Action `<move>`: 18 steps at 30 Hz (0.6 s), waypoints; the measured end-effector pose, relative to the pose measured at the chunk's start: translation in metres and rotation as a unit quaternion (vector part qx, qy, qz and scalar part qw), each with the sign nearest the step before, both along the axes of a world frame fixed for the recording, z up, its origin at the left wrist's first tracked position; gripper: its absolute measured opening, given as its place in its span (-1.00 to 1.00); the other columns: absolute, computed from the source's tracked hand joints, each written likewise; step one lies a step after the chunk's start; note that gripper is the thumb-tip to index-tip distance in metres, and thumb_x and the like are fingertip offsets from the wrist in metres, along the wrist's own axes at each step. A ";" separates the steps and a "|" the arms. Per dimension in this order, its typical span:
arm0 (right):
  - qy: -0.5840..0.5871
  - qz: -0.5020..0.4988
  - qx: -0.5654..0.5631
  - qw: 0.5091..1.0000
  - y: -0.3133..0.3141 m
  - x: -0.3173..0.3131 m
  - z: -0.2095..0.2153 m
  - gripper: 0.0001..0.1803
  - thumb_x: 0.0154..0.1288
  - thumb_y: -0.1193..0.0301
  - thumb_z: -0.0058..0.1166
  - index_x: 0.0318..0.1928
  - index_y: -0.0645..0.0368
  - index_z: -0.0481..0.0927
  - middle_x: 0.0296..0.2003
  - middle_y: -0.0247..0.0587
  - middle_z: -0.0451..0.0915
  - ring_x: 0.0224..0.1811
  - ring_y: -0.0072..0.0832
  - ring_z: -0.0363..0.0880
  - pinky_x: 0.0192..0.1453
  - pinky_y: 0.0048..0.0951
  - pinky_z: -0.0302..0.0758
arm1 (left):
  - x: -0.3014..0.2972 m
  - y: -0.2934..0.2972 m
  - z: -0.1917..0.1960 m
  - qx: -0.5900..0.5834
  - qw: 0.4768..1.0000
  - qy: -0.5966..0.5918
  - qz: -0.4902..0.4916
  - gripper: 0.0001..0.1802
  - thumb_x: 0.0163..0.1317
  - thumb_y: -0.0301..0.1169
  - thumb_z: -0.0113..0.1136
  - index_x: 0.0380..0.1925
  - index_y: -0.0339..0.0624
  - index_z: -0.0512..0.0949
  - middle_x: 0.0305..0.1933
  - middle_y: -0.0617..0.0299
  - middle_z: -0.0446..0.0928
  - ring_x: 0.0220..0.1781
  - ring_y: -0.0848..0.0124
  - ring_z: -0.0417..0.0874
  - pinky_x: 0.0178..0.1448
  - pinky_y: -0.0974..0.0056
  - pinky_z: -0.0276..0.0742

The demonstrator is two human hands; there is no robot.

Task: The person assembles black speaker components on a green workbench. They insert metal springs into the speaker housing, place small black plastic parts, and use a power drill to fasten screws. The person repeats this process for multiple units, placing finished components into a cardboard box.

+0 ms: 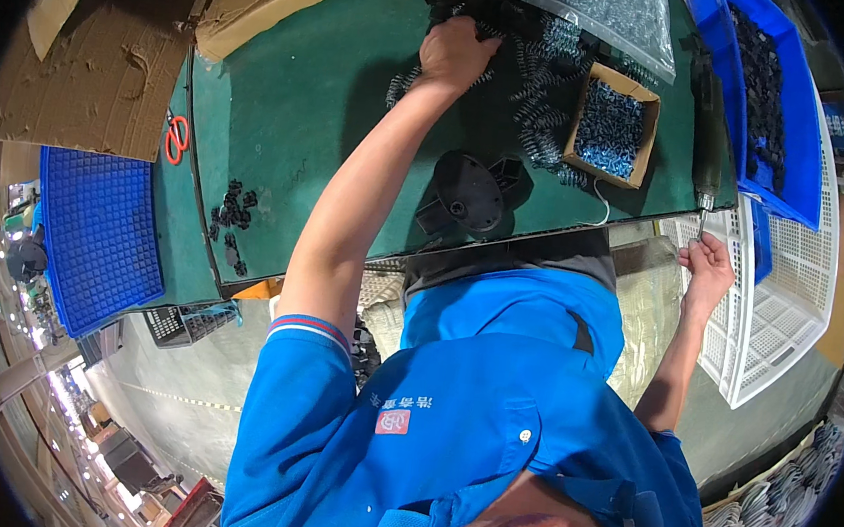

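At the far side of the green table (pixel 282 141), my left hand (pixel 455 56) reaches into dark parts and coil springs (pixel 545 124). Its fingers curl down, and what they grip is hidden. Low on the right, beside the table edge, my right hand (pixel 708 263) has its fingertips pinched just below the thin metal bit of a dark power screwdriver (pixel 708 158). Whatever is between them is too small to make out. A round black plastic housing (pixel 468 195) with side arms lies near the front edge. Right of the springs stands a small cardboard box (pixel 575 146) of bluish screws.
A clear plastic bag (pixel 604 13) of springs lies at the back. Blue bins (pixel 809 147) with black parts and white crates (pixel 736 341) stand right. Red-handled scissors (pixel 178 140), small black pieces (pixel 234 209), cardboard (pixel 97 75) and a blue tray (pixel 101 235) are left.
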State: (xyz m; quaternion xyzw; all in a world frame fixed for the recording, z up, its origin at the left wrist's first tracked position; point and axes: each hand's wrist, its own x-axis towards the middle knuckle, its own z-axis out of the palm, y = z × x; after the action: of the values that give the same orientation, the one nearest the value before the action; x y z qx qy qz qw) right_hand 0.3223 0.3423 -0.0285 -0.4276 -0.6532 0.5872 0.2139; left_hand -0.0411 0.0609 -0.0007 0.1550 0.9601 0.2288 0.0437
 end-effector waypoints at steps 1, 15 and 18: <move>-0.016 0.001 -0.005 1.000 0.000 0.001 0.000 -0.70 0.23 0.63 0.19 -0.02 0.46 0.53 -0.30 -0.12 0.61 -0.41 -0.47 0.65 -0.35 -0.56 0.59 | 0.000 -0.004 -0.003 0.015 1.000 0.008 -0.004 -0.54 0.03 -0.07 0.39 -0.24 -0.24 0.65 -0.21 -0.06 0.68 -0.07 -0.01 0.69 0.03 0.03 0.59; 0.081 -0.075 -0.064 0.992 -0.011 0.001 -0.004 -0.77 0.26 0.65 0.19 -0.08 0.38 0.55 -0.31 -0.14 0.64 -0.38 -0.44 0.67 -0.30 -0.52 0.63 | -0.015 -0.012 -0.028 -0.056 0.958 0.229 -0.162 -0.68 0.17 -0.36 0.21 -0.03 0.07 0.60 -0.04 0.12 0.47 -0.07 0.05 0.62 -0.06 0.04 0.61; 0.115 -0.089 -0.101 0.984 -0.010 0.002 -0.007 -0.77 0.26 0.64 0.19 -0.07 0.37 0.55 -0.29 -0.14 0.65 -0.36 -0.44 0.67 -0.30 -0.51 0.63 | -0.018 -0.014 -0.031 -0.088 0.957 0.217 -0.173 -0.68 0.20 -0.30 0.22 -0.02 0.07 0.59 -0.02 0.12 0.43 -0.08 0.05 0.61 -0.08 0.04 0.61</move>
State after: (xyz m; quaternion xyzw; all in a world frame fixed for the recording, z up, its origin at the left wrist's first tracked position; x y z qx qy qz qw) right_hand 0.3240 0.3319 -0.0360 -0.4333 -0.5210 0.6738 0.2945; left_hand -0.0592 0.0467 -0.0312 0.3602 0.9213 0.0929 -0.1136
